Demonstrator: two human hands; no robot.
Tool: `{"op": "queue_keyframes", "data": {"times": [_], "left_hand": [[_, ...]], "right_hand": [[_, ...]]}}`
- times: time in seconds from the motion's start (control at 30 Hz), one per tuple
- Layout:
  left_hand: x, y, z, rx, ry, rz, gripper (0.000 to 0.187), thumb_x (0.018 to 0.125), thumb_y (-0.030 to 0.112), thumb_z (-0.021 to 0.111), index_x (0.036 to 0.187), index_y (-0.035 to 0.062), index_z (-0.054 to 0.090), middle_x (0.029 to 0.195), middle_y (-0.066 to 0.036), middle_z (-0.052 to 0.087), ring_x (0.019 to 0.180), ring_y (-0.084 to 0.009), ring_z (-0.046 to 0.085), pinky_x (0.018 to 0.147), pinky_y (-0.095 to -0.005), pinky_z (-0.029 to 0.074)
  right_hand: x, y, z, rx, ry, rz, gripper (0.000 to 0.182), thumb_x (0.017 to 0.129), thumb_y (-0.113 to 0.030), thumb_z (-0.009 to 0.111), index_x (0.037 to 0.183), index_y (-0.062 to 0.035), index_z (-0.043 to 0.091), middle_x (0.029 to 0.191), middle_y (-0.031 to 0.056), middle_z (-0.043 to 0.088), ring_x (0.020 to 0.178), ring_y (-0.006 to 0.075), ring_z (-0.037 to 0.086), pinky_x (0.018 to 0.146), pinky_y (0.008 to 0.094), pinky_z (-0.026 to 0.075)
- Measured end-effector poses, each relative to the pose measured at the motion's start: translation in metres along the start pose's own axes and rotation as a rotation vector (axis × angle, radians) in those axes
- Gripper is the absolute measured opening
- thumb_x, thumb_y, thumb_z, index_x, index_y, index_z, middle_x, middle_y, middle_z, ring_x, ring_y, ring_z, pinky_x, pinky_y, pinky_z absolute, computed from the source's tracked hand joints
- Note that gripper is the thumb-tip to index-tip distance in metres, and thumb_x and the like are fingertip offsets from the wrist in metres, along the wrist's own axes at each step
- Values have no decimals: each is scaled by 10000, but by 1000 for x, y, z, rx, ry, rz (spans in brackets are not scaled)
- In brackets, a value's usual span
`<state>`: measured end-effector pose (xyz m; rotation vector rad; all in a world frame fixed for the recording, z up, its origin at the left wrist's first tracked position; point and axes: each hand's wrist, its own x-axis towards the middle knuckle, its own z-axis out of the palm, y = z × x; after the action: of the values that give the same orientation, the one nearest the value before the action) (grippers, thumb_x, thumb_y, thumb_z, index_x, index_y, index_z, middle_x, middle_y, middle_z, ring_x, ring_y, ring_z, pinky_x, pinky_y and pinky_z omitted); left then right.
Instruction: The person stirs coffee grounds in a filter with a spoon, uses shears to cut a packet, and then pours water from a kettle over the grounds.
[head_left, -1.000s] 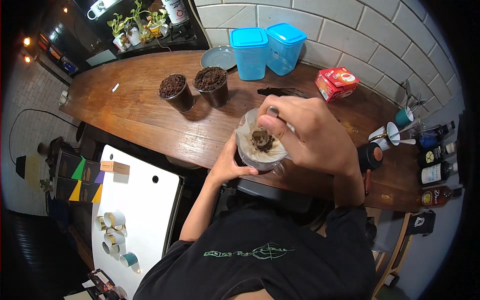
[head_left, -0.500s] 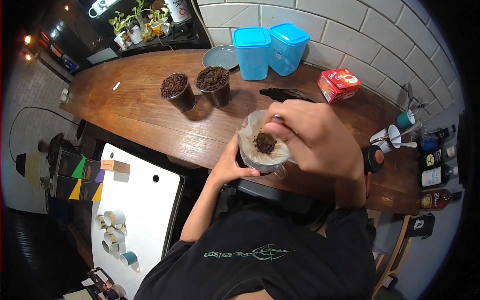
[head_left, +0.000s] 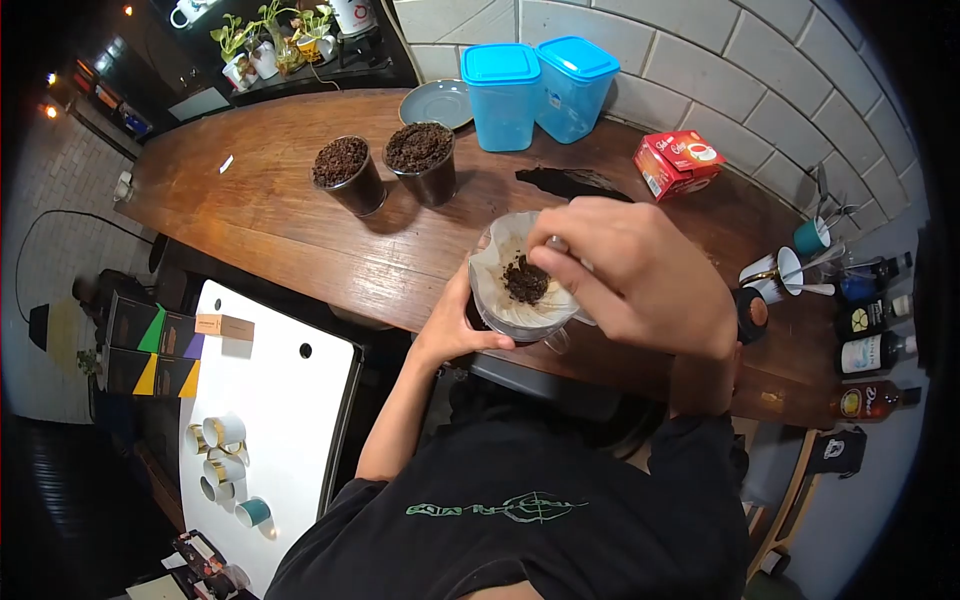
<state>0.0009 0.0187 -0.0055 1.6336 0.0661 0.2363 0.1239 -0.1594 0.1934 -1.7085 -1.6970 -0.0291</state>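
Note:
My left hand [head_left: 453,325] is wrapped round the side of a clear glass vessel [head_left: 520,333] with a handle, at the counter's front edge. A pale paper filter [head_left: 490,275] lines it, and dark coffee grounds [head_left: 525,282] lie in the bottom of the filter. Above the filter's right side, my right hand [head_left: 640,275] is closed on a metal spoon [head_left: 557,243]. Only the end of its handle shows clearly; my fingers hide most of the rest. Two glasses of dark grounds, the left glass [head_left: 360,190] and the right glass [head_left: 430,182], stand farther back.
Two blue-lidded containers [head_left: 503,110] and a grey plate [head_left: 437,104] stand by the tiled wall. A black crumpled packet [head_left: 570,184] and a red box [head_left: 680,163] lie behind my right hand. Several bottles [head_left: 870,352] line the right. Cups [head_left: 223,432] stand on a white table.
My right hand has shifted slightly and the spoon's bowl, visible over the grounds before, no longer shows plainly. The left hand keeps its hold on the vessel. The view has tilted a little.

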Motion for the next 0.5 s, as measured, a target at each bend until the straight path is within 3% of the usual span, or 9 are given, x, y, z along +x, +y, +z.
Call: {"op": "queue_keyframes", "data": {"times": [0.07,0.13,0.5], "left_hand": [[-1,0,0,7,9,2,1362,518,488,949,1548,-46,236,1531,-237,394,1445,-342,365,1187,-440,287],[0,-1,0,12,19,7,1359,518,485,949,1547,-47,238,1529,-237,396,1444,-342,366,1188,-440,286],[0,-3,1,-4,27,10,1376,498,517,948,1535,-61,254,1537,-243,379,1449,-353,354,1188,-443,283]], "right_hand": [[0,-2,0,1,-62,-3,82,900,-51,637,926,26,631,766,148,617,706,318,613,629,377,475],[2,-9,-4,33,64,7,93,895,-59,638,926,28,632,771,150,625,717,316,620,636,375,479],[2,-7,0,-24,42,37,92,912,-66,630,924,25,620,762,154,614,693,325,622,633,381,475]]}}
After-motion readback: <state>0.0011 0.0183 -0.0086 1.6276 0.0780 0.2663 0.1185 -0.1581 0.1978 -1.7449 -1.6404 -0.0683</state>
